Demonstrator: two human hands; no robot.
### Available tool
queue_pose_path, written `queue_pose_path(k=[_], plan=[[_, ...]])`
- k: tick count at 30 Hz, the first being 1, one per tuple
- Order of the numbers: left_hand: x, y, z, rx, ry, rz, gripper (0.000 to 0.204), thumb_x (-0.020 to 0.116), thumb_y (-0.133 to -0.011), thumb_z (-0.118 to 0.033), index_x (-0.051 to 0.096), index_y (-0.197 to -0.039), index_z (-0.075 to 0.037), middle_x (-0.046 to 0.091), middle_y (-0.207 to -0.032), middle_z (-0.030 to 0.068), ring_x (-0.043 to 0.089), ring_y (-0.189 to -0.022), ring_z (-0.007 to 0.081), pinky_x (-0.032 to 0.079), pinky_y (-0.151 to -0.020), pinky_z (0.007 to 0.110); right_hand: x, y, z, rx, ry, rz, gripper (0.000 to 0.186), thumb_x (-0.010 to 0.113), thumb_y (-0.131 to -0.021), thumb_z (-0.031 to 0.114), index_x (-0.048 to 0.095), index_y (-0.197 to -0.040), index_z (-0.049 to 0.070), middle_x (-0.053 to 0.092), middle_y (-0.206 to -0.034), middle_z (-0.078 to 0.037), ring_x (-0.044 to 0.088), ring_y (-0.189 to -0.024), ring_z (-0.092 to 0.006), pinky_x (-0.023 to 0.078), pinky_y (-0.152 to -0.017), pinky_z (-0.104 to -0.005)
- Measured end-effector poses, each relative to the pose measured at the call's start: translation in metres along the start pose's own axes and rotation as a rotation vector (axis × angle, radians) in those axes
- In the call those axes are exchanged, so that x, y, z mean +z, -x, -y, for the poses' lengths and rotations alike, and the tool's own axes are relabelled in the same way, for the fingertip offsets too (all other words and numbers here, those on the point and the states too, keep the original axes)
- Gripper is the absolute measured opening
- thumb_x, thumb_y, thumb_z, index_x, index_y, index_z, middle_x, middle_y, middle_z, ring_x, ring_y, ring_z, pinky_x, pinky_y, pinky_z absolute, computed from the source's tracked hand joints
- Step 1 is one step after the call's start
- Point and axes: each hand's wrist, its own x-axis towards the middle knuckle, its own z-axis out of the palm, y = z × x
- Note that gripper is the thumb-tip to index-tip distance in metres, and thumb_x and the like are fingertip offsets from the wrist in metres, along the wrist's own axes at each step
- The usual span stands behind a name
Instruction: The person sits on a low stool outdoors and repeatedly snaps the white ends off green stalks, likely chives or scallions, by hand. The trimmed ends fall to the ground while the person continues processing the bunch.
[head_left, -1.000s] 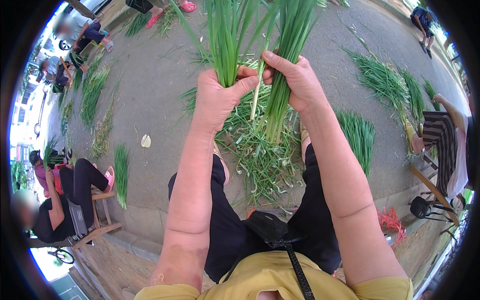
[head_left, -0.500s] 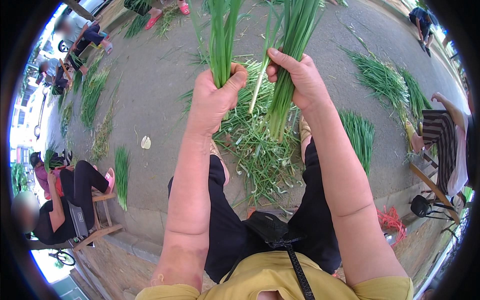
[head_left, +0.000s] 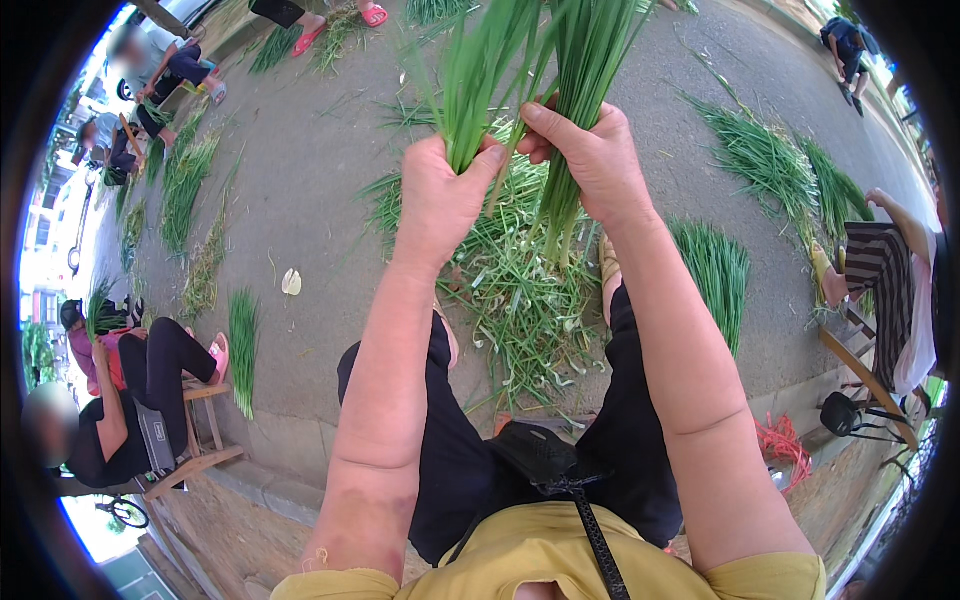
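Note:
My left hand (head_left: pixel 437 200) is closed around a bunch of green garlic chives (head_left: pixel 478 90), its long leaves pointing away from me. To its right, my right hand (head_left: pixel 602 165) grips a thicker, darker bunch of garlic chives (head_left: pixel 588 65) with pale stem ends hanging below the palm. Between the hands, the right thumb and fingertips pinch a thin loose strand (head_left: pixel 507 165). Under both hands, between my feet, lies a heap of cut leaves and trimmings (head_left: pixel 530 320) on the pavement.
A neat bundle of chives (head_left: pixel 715 280) lies right of my right foot; another bundle (head_left: pixel 243 350) lies to the left. More chives (head_left: pixel 755 155) spread at far right. Seated people (head_left: pixel 130 400) work at left, another person (head_left: pixel 880 290) at right. Red string (head_left: pixel 785 450) lies near my right side.
My left hand has moved slightly right, closer to my right hand, and its bunch now leans right. The pale stalk between the hands has shifted left and is now a thin strand in the right fingertips.

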Motion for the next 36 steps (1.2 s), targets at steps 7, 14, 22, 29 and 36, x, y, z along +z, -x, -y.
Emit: queue_pose_path(k=[7, 14, 22, 29, 36], plan=[[-0.001, 0.002, -0.009, -0.171, 0.248, 0.072, 0.009, 0.061, -0.086, -0.012, 0.059, -0.085, -0.003, 0.052, -0.063, -0.0039, 0.045, -0.053, 0.0041, 0.036, -0.047, 0.023, -0.005, -0.002, 0.001, 0.073, -0.113, -0.006, 0.016, 0.068, -0.081, 0.014, 0.063, -0.085, 0.000, 0.063, -0.069, -0.007, 0.060, -0.060, -0.0121, 0.048, -0.054, -0.0241], [-0.014, 0.003, -0.014, -0.245, 0.521, 0.131, 0.012, 0.060, -0.089, -0.016, 0.058, -0.089, -0.004, 0.052, -0.071, -0.0029, 0.033, -0.044, -0.0001, 0.024, -0.041, 0.018, -0.014, -0.005, -0.001, 0.094, -0.197, 0.046, 0.017, 0.068, -0.082, 0.017, 0.062, -0.086, 0.001, 0.062, -0.069, -0.005, 0.057, -0.059, -0.0113, 0.045, -0.053, -0.0238], [-0.032, 0.000, -0.019, -0.256, 0.525, 0.101, 0.012, 0.065, -0.085, -0.014, 0.058, -0.088, -0.005, 0.051, -0.067, -0.0041, 0.034, -0.044, 0.0000, 0.022, -0.038, 0.019, -0.018, -0.003, 0.007, 0.094, -0.225, 0.079, 0.018, 0.066, -0.083, 0.016, 0.062, -0.091, 0.000, 0.056, -0.064, -0.001, 0.051, -0.056, -0.0097, 0.041, -0.052, -0.0245], [-0.022, 0.001, -0.026, -0.307, 0.428, 0.124, 0.020, 0.072, -0.079, -0.018, 0.064, -0.092, -0.005, 0.060, -0.069, -0.0010, 0.037, -0.044, 0.0002, 0.023, -0.037, 0.017, -0.019, -0.004, 0.005, 0.146, -0.262, 0.171, 0.019, 0.065, -0.083, 0.016, 0.062, -0.093, 0.000, 0.054, -0.062, 0.000, 0.049, -0.054, -0.0088, 0.040, -0.051, -0.0239], [-0.009, 0.002, -0.014, -0.285, 0.392, 0.176, 0.019, 0.070, -0.081, -0.016, 0.062, -0.092, -0.003, 0.062, -0.074, 0.0051, 0.039, -0.044, 0.0012, 0.024, -0.038, 0.017, -0.005, 0.001, 0.005, 0.121, -0.126, 0.142, 0.014, 0.067, -0.081, 0.016, 0.063, -0.085, 0.003, 0.059, -0.065, -0.003, 0.053, -0.056, -0.0092, 0.042, -0.052, -0.0224]])
